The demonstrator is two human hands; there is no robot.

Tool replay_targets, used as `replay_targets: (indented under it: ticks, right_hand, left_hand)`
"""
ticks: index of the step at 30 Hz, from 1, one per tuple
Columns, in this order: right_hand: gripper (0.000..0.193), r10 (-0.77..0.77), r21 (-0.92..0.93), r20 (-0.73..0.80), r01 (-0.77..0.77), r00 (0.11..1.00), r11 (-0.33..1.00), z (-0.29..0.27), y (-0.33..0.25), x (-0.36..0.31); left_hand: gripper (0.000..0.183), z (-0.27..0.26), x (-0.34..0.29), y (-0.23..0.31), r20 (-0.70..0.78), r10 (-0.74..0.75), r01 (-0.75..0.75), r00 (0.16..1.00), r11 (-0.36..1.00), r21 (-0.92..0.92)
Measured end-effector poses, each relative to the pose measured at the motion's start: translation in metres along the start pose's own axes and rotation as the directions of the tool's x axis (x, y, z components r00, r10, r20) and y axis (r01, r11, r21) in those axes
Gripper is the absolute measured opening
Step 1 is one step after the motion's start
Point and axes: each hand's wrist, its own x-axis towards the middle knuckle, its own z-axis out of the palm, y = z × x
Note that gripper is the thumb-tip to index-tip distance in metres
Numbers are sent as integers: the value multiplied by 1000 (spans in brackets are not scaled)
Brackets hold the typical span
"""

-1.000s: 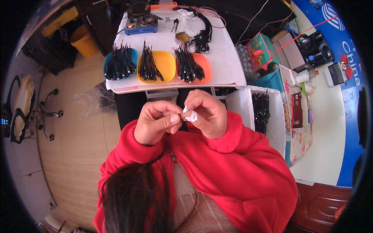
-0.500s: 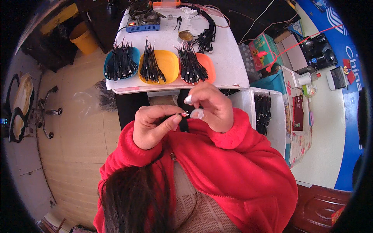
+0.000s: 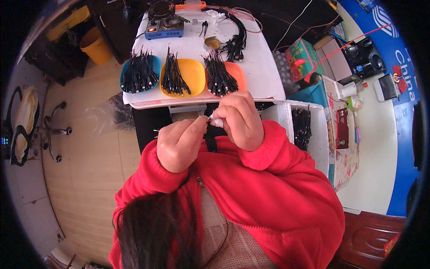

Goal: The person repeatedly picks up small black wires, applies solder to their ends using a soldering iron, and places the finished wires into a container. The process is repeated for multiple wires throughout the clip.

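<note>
My left hand (image 3: 181, 142) is closed around a short black cable, mostly hidden in the fingers. What looks like its metal plug (image 3: 156, 131) pokes out at the hand's left side. At the other end, my right hand (image 3: 240, 122) pinches thin wire ends (image 3: 208, 119) between thumb and forefinger, right against the left fingertips. White wraps cover those two right fingertips. Beyond my hands, bundles of similar black cables lie in a blue tray (image 3: 159, 64), a yellow tray (image 3: 195, 77) and an orange tray (image 3: 238, 73).
Farther back on the white-covered table (image 3: 192, 47) stand a blue soldering device (image 3: 165, 30), black tweezers (image 3: 204, 28), a round tin (image 3: 212, 43) and a cable bundle (image 3: 239, 36). A white foam box (image 3: 319, 134) with more cables is at right. An office chair base (image 3: 56, 130) stands at left.
My right thumb and forefinger, apart before, have closed on the wire ends. My left hand has turned over the cable and its fingers have curled in more.
</note>
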Motion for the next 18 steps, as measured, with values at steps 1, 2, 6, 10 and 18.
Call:
replay_targets:
  ticks: [1,2,6,10,18]
  right_hand:
    - [21,-5,-7,-3,5,1000,1000,0,2,1]
    - [21,40,-2,-26,-41,999,999,-1,5,2]
    - [19,157,57,-65,-154,985,986,-8,25,1]
    - [16,232,112,2,-231,973,967,2,40,-14]
    - [13,212,293,67,-222,975,930,21,71,-51]
  left_hand:
    - [20,0,0,-1,-14,30,-30,999,999,43]
    - [20,0,1,-2,-23,54,-52,998,995,80]
    - [18,-3,3,-7,-38,-98,97,995,995,-11]
    - [14,-3,18,-15,11,-218,218,976,970,-108]
    - [9,-2,115,-47,111,-250,247,962,968,37]
